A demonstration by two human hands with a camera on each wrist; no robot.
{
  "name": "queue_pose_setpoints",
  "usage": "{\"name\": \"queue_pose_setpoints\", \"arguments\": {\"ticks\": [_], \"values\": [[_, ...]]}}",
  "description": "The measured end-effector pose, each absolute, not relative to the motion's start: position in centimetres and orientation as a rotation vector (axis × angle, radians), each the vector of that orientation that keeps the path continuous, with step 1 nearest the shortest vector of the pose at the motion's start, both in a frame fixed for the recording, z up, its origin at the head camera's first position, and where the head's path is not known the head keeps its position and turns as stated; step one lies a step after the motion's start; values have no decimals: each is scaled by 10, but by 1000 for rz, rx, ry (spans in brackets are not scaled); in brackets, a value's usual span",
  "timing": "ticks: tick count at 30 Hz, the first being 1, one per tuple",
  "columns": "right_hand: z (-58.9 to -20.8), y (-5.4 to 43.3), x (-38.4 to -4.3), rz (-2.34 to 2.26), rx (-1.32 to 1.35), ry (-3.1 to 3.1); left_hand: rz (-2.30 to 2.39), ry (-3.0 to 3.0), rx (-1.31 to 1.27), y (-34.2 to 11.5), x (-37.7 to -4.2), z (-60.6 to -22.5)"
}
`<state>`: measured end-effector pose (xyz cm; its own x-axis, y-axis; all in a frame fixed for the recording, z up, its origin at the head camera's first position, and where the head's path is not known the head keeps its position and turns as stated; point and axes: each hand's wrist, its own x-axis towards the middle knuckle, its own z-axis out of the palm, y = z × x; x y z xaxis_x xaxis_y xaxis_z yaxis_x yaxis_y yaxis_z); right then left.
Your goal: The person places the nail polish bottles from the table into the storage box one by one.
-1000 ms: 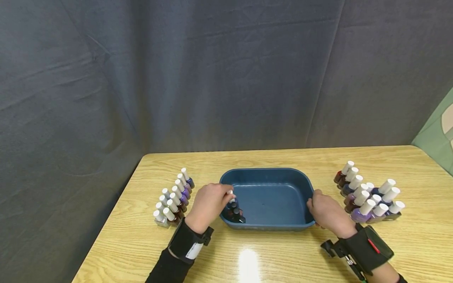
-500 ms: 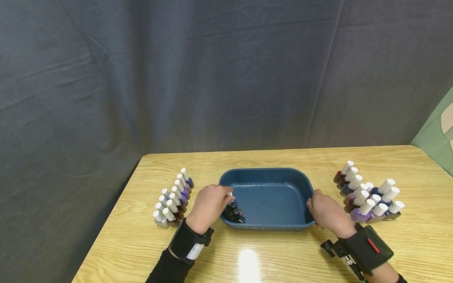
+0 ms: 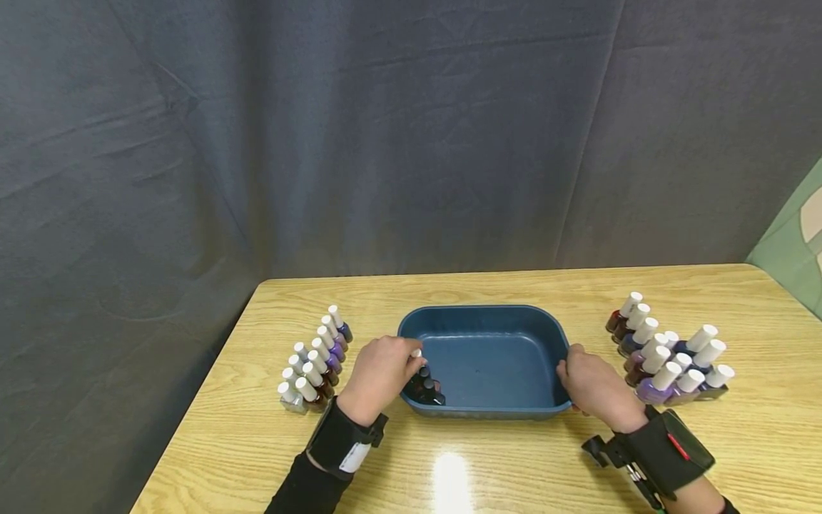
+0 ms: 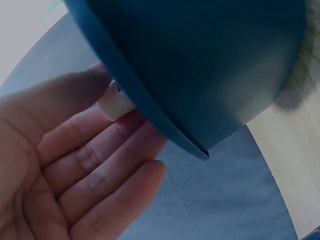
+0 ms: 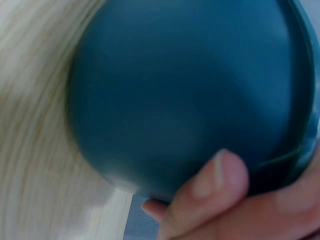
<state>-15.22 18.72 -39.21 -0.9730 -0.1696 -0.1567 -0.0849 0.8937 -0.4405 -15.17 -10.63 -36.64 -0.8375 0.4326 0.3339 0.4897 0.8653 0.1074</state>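
A blue plastic tub (image 3: 488, 410) stands on the wooden table. Over its left rim reaches my left hand (image 3: 379, 373), thumb and fingers pinching the white cap (image 4: 116, 102) of a nail polish bottle. The tub wall hides that bottle's body in the left wrist view. Dark-capped nail polish bottles (image 3: 430, 391) stand in the tub's near left corner, beside the pinched one. My right hand (image 3: 594, 385) grips the tub's right end, and in the right wrist view its fingers (image 5: 210, 187) curl under the rim against the outer wall.
Two rows of white-capped nail polish bottles (image 3: 317, 360) stand left of the tub. A larger cluster of white-capped bottles (image 3: 668, 357) stands to its right. A grey curtain (image 3: 411, 143) hangs behind the table (image 3: 514, 464).
The left hand has sunk very slightly at the tub's left end, its pinched white cap lower with it. The right hand and the tub have stayed put.
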Motion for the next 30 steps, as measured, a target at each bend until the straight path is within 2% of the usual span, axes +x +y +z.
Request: {"name": "queue_pose_setpoints", "arguments": {"ticks": [9,14,24,30], "values": [[-392,187,-152,-657,-212,2886,-261,-2783,-682,-110,-149,-361],[-392,187,-152,-661,-208,2878,-356,-2824,-614,-119,-144,-345],[-393,187,-152,-651,-206,2870,-395,-2902,-240,-171,-121,-297],[-393,188,-152,-645,-222,2874,-401,-3057,38,-211,-108,-287]]}}
